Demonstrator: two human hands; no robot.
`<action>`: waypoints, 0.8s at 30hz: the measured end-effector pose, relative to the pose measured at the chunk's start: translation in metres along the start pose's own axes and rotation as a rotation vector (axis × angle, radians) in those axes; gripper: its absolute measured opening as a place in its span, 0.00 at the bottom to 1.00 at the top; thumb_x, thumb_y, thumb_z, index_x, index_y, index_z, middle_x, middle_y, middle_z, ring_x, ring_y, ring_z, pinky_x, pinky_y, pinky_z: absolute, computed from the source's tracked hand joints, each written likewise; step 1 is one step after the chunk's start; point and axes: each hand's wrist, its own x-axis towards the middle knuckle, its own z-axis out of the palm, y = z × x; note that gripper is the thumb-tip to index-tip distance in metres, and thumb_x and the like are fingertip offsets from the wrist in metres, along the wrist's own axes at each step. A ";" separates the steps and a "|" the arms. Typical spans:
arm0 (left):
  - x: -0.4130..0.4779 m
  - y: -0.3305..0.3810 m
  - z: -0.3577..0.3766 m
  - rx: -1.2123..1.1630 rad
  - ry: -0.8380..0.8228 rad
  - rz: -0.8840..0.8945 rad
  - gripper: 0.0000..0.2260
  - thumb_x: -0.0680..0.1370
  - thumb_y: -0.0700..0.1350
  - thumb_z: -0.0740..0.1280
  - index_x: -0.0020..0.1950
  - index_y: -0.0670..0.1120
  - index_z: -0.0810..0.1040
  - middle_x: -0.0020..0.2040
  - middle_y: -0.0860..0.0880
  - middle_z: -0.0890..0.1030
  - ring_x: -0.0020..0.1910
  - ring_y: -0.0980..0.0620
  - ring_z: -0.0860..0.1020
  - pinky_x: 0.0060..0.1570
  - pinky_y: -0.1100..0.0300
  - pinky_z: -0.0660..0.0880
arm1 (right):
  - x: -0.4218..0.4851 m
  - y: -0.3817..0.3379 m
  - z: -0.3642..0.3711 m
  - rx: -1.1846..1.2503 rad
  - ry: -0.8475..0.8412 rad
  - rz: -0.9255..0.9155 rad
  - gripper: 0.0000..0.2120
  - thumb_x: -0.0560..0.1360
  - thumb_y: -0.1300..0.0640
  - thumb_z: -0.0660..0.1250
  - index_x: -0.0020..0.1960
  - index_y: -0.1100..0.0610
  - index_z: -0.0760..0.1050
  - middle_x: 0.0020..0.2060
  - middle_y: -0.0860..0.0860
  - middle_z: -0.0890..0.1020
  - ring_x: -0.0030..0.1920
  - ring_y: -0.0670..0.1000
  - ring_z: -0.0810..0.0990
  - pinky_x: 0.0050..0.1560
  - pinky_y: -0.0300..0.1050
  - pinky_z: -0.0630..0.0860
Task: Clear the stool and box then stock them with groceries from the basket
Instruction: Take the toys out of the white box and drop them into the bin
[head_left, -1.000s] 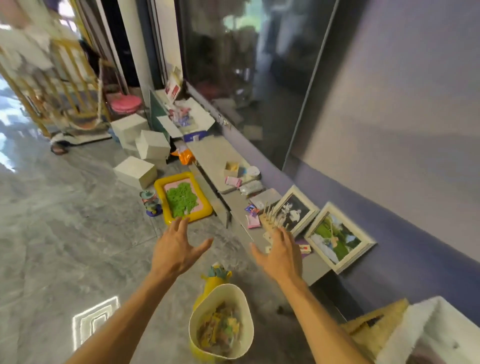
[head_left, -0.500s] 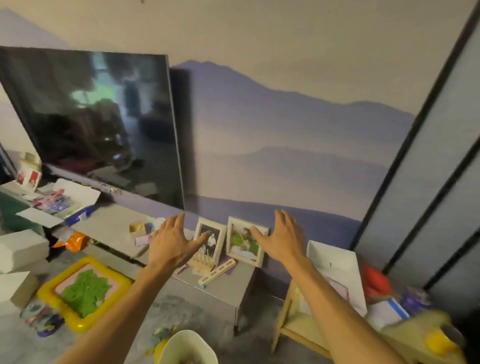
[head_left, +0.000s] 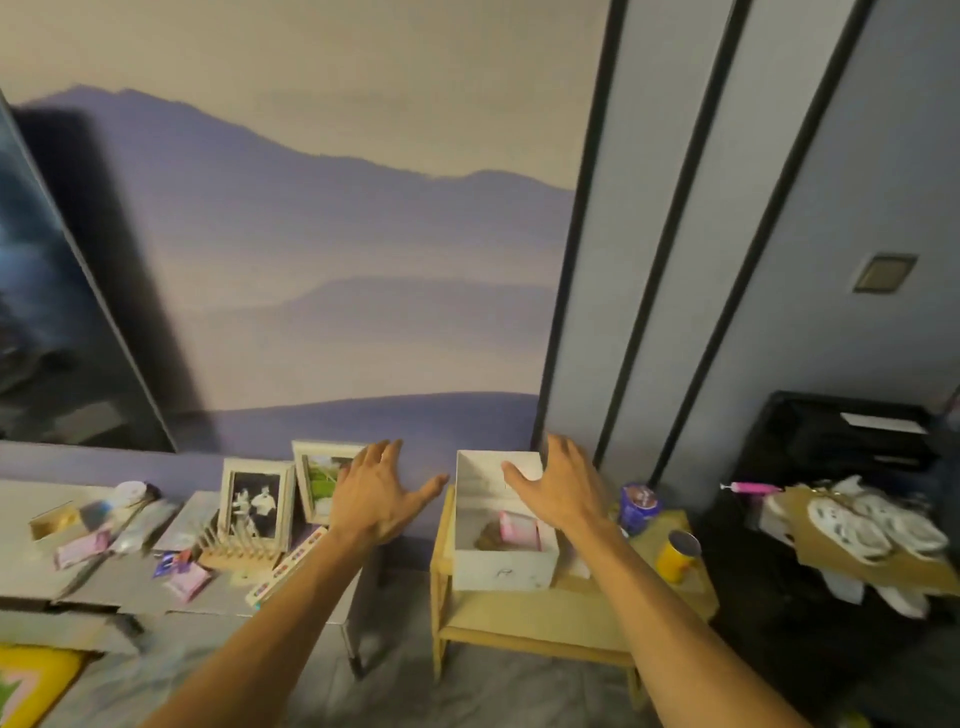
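Head view: both hands, left hand (head_left: 375, 493) and right hand (head_left: 558, 491), spread wide over square white box (head_left: 501, 569) on wooden stool (head_left: 545, 618).

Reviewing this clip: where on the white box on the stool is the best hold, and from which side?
Probably its two side walls, one hand each, coming from the front and above. The white box sits upright on the stool, open-topped with a pink pack inside, so a level two-sided grip seems safest. The left hand and right hand are open near it.
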 end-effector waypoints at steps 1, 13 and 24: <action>0.005 0.009 0.011 0.000 -0.014 0.004 0.55 0.69 0.86 0.48 0.84 0.50 0.62 0.84 0.45 0.65 0.82 0.41 0.65 0.79 0.39 0.65 | 0.004 0.011 0.000 -0.001 -0.012 0.005 0.45 0.76 0.25 0.62 0.80 0.57 0.65 0.76 0.57 0.73 0.73 0.60 0.74 0.66 0.57 0.76; 0.060 0.054 0.133 -0.057 -0.273 -0.055 0.45 0.72 0.81 0.59 0.82 0.56 0.65 0.80 0.48 0.70 0.73 0.43 0.74 0.71 0.41 0.75 | 0.064 0.095 0.077 0.035 -0.180 0.090 0.40 0.73 0.22 0.64 0.71 0.51 0.72 0.63 0.52 0.80 0.61 0.56 0.80 0.53 0.50 0.80; 0.188 0.025 0.259 -0.107 -0.520 -0.059 0.34 0.79 0.71 0.64 0.81 0.55 0.67 0.79 0.50 0.72 0.71 0.43 0.77 0.70 0.45 0.77 | 0.163 0.111 0.192 0.065 -0.385 0.138 0.41 0.75 0.21 0.59 0.78 0.45 0.64 0.74 0.46 0.75 0.72 0.54 0.76 0.68 0.54 0.77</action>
